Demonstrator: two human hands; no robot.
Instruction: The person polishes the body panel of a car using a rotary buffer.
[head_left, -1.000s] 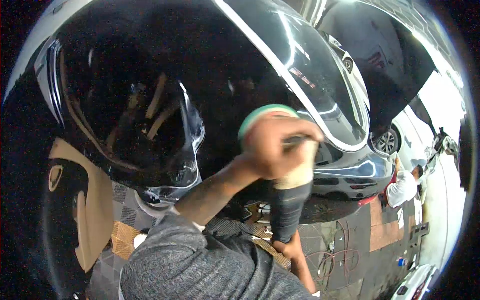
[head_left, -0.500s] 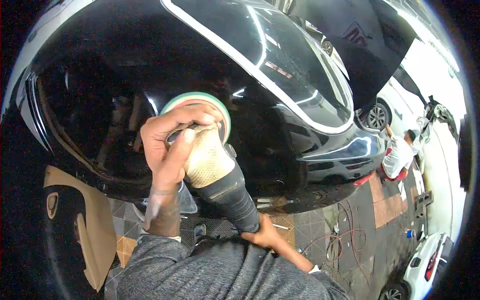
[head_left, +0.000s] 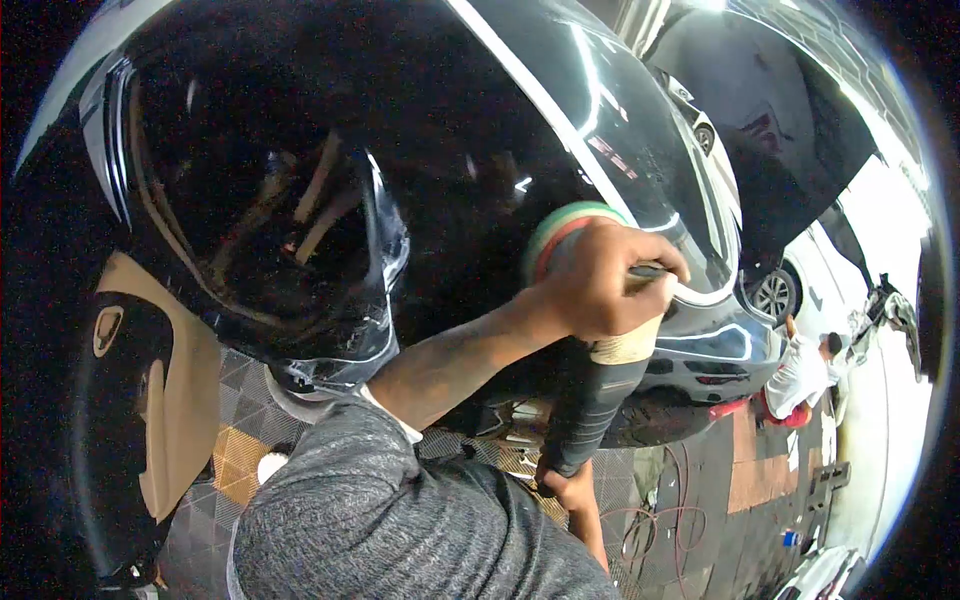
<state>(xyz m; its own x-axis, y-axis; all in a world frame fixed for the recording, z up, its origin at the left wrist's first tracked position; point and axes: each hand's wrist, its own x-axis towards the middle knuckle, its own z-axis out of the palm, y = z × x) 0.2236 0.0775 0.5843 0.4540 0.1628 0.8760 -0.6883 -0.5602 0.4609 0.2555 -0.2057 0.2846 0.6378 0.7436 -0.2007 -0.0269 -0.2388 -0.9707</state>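
A car polisher (head_left: pixel 597 405) with a black body and tan mesh wrapping near its head lies at a slant against a glossy black car (head_left: pixel 450 190). Its round green-and-red pad (head_left: pixel 552 238) rests on the paintwork beside the white-edged window. My left hand (head_left: pixel 610 280) is closed over the polisher's head, knuckles up, covering part of the pad. Lower down, my right hand (head_left: pixel 570 487) wraps round the rear end of the body; some of its fingers are hidden.
A tan and black door panel (head_left: pixel 190 400) stands at the left. Red hose (head_left: pixel 680 530) loops over the tiled floor. At the right another person (head_left: pixel 798 375) crouches by a white car's wheel (head_left: pixel 775 295). The black car's tailgate-like panel (head_left: pixel 770 120) rises behind.
Both hands have carried the polisher to the right across the black panel, nearer the window edge. My left arm now stretches across, and the view has shifted slightly.
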